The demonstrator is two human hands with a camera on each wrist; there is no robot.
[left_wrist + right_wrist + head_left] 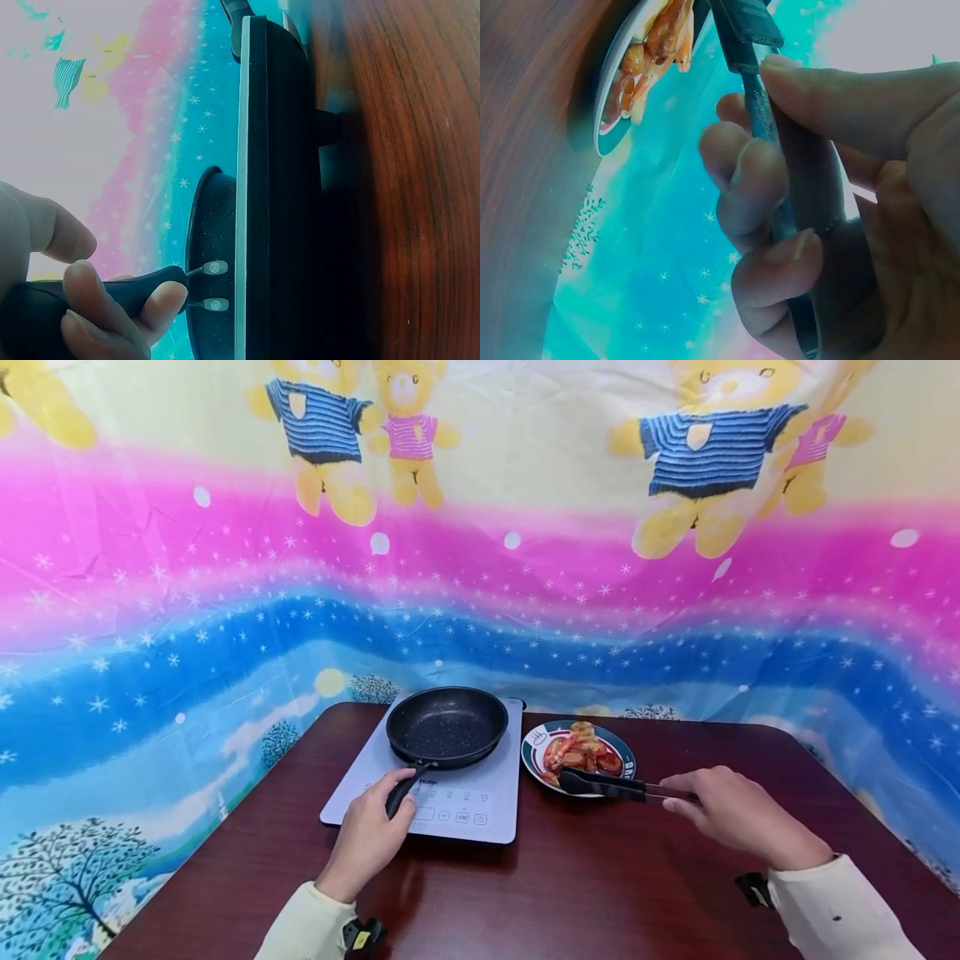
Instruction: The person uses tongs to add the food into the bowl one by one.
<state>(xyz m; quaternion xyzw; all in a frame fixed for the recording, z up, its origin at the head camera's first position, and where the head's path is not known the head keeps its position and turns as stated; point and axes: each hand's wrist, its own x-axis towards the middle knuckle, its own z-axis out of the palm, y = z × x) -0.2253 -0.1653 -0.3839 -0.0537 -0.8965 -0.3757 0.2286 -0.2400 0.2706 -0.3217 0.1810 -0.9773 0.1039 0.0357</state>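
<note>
A black frying pan (447, 727) sits on the white induction cooker (480, 793), its inside bare and speckled. My left hand (372, 827) grips the pan's handle (142, 291), fingers curled round it in the left wrist view. On the right, my right hand (738, 814) holds a pair of tongs (607, 785) with dark tips and metal arms. The tips are over the near edge of a plate (535, 764), by the pile of food pieces (581, 752), reddish and brown. In the right wrist view, thumb and fingers wrap the tongs' arms (810, 180).
The cooker and plate stand side by side on a dark red-brown wooden table (600, 885). A printed cloth (480, 568) with bears and snowflakes hangs behind the table and along its sides. Control marks line the cooker's front.
</note>
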